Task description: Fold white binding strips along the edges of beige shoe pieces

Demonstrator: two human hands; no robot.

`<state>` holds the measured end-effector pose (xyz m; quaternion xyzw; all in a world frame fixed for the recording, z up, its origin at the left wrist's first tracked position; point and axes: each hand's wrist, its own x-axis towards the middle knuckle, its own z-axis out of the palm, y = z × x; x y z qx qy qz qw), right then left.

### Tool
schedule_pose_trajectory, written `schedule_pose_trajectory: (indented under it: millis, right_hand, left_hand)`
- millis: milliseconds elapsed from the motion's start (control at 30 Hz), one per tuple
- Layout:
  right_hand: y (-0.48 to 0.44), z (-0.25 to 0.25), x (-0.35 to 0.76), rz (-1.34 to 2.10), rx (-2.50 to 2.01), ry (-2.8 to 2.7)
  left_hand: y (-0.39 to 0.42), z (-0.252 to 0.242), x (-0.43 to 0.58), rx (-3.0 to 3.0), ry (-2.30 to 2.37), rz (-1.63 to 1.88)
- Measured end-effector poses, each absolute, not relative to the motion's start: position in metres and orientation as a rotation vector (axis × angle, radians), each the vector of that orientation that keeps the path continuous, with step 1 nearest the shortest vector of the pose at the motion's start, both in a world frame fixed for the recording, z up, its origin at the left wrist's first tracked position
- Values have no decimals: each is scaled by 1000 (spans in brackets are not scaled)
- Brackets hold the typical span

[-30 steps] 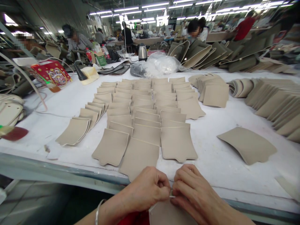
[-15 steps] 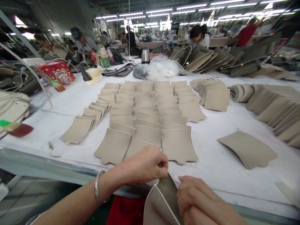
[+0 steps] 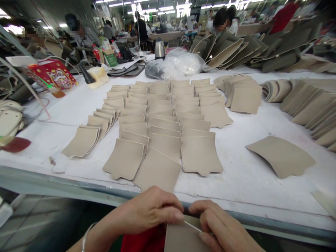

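At the table's front edge, my left hand point(image 3: 157, 211) pinches the top edge of a taupe leather-like panel point(image 3: 181, 236) between thumb and fingers. My right hand point(image 3: 216, 224) grips the same panel farther right along that edge. A pale, thin rim of the panel shows between the two hands, and its lower part runs out of view. Just beyond my hands lies a flat panel point(image 3: 159, 169) of the same material. Overlapping rows of similar panels point(image 3: 164, 143) spread across the white table. One single curved panel point(image 3: 280, 154) rests apart on the right.
More panels are stacked at the right point(image 3: 312, 101). Behind the rows are a clear plastic bag point(image 3: 181, 64) and a metal kettle point(image 3: 159, 49). On the left stand a red box point(image 3: 54, 74) and a brush with a green handle point(image 3: 55, 90). People work at the back.
Both hands have come lower, nearer the table edge. The panel has turned, so its flat face and top rim now show instead of its opened fold. The view has shifted slightly.
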<state>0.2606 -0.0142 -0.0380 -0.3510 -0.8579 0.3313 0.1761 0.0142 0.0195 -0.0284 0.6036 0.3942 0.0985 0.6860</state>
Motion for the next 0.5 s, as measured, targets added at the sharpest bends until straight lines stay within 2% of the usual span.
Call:
schedule_pose_trajectory:
  millis: [167,500]
  right_hand:
    - [-14,-43,255,987,-1009,-2422]
    - [-15,-43,255,1157,-1118,-2416]
  left_hand:
    - [6,-22,14,1427,1076,142]
    - [0,-26,17,1479,1027,163]
